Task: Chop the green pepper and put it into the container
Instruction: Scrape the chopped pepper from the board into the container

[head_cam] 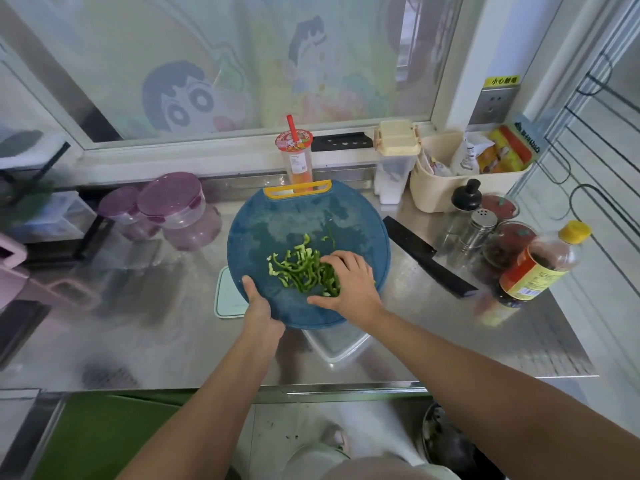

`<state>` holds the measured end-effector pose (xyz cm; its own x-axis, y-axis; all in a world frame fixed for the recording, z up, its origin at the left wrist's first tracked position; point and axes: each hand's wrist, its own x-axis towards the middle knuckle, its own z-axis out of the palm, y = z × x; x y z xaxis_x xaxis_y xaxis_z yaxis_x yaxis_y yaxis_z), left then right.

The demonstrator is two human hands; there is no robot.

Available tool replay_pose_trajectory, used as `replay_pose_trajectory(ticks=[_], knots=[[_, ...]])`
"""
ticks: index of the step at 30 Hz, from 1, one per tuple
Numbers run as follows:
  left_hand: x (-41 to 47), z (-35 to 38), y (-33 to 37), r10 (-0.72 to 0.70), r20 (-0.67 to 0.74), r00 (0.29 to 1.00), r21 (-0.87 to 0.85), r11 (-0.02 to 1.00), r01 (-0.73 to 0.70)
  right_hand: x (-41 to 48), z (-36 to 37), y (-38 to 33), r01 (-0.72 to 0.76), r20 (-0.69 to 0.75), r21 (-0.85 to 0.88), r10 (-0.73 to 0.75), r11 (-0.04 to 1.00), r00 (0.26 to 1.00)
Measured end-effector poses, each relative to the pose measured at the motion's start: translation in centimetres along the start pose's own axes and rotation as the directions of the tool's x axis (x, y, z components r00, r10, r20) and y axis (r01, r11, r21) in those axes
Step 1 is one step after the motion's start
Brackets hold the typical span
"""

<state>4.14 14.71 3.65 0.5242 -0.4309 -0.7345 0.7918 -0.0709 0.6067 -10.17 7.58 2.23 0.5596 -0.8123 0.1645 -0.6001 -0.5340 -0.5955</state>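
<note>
A round blue cutting board [287,223] with a yellow handle is held above the steel counter. Green pepper strips [299,268] lie in a loose pile on its near half. My left hand [258,301] grips the board's near-left rim, thumb on top. My right hand [349,282] rests on the right side of the pile, fingers spread over the strips. A clear plastic container [337,344] sits under the board's near edge, mostly hidden by it. A pale lid [225,299] shows beside the board at the left.
A black-sheathed knife [427,256] lies right of the board. Oil bottle [540,268], jars and shaker [479,226] crowd the right side. Purple-lidded containers [169,206] stand at left. A drink cup [298,155] and cream basket [446,178] line the back.
</note>
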Motion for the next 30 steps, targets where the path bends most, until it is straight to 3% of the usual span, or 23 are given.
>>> replay_pose_trajectory(ticks=[13,19,30], knots=[[0.6,-0.4,-0.2,0.026,0.052,0.998,0.021,0.999,-0.027,-2.3,3.3,0.6,0.062,-0.054,-0.027,-0.064,0.998,0.997],[0.9,0.1,0.0,-0.012,-0.008,1.000,-0.008,1.000,0.012,-2.9,4.0,-0.1,0.010,-0.185,0.040,-0.003,0.999,0.983],[1.8,0.3,2.1,0.038,-0.095,0.995,-0.056,0.997,-0.043,-4.6,4.5,1.2,-0.045,-0.014,0.106,0.047,0.993,0.999]])
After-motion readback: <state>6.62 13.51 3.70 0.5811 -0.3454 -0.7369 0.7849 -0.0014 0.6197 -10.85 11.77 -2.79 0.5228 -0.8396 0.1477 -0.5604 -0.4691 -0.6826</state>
